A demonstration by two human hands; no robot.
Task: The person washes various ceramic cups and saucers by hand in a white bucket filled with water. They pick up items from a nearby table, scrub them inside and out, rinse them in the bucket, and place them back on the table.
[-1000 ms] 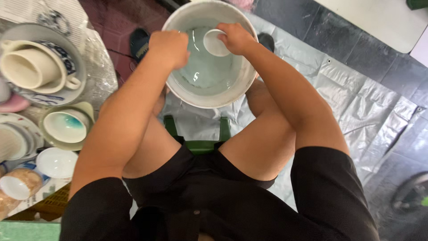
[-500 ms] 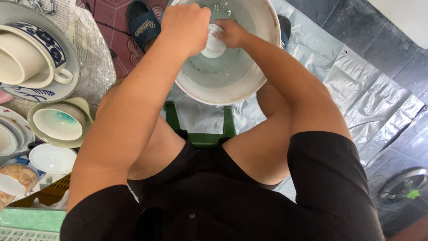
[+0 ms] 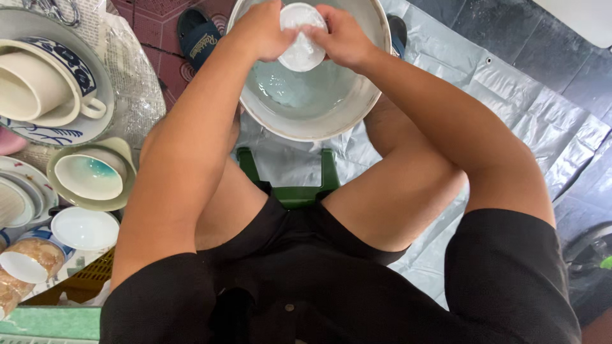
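Observation:
I hold a small white bowl over a large white basin of clear water. My left hand grips the bowl's left side and my right hand grips its right side. The bowl is lifted above the water, its bottom facing me. The basin sits on a grey plastic sheet between my knees.
To my left lie stacked dishes: a cream mug on a blue-patterned plate, a green-glazed cup, a small white saucer and a brown-speckled cup. A dark sandal lies beyond. I sit on a green stool.
The small bowl has come up out of the water and now sits between both hands. My left hand has moved from the basin's rim onto the bowl.

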